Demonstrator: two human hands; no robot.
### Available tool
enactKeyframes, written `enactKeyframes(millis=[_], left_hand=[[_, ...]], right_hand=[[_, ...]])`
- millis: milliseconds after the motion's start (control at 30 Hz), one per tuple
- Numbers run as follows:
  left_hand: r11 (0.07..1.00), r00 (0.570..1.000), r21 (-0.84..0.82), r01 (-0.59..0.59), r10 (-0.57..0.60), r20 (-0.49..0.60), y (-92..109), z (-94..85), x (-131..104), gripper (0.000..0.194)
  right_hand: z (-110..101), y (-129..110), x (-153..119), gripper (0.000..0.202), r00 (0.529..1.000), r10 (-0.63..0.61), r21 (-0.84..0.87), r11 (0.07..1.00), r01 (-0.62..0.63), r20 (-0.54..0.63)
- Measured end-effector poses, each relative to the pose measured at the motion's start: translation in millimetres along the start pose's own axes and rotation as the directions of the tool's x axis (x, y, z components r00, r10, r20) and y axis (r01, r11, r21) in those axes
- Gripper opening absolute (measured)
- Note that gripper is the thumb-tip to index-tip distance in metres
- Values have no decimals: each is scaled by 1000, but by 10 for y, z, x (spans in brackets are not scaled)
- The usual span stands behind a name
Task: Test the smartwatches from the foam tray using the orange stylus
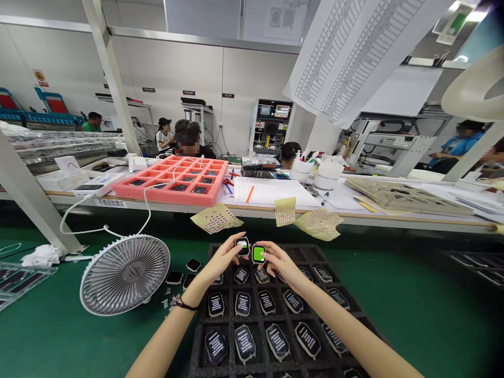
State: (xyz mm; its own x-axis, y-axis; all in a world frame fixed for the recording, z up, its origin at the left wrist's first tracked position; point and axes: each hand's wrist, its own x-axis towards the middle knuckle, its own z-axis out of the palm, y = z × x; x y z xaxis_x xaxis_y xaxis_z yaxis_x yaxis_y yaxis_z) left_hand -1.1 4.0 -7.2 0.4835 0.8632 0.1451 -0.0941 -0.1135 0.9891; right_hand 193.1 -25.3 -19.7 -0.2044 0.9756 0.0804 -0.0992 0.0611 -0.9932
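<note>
Left fingers: grasping left watch
Right fingers: grasping green watch
2 watches: likely mid-check; next probably calls for steady tapping

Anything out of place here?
Yes: a few watch units lie loose on the green mat left of the black tray, outside its compartments, with small scraps scattered nearby. Looks untidy beside the tray's ordered rows. The held watches show no obvious damage.

Green-screened watch — just beside another lit watch.
</note>
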Motion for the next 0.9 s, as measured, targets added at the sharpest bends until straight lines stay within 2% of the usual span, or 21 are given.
enactKeyframes(millis=[200,467,667,900], left_hand=[[1000,1000,-11,-4,4,-18,-11,-11,11,44],[1000,1000,7,-26,26,-6,-31,-23,15,46],[997,996,-14,-75,75,39,-32,-6,-9,64],[995,995,-66,-71,76,67,-75,-7,8,69]], right_hand=[[33,-9,-34,42,999,-17,-8,1000,18,41],[18,31,7,32,1000,-14,-13,1000,14,1],[25,3,-12,30,1000,22,50,999,-21,-10],[52,-17,-37,41,999,-39,25,999,38,35]])
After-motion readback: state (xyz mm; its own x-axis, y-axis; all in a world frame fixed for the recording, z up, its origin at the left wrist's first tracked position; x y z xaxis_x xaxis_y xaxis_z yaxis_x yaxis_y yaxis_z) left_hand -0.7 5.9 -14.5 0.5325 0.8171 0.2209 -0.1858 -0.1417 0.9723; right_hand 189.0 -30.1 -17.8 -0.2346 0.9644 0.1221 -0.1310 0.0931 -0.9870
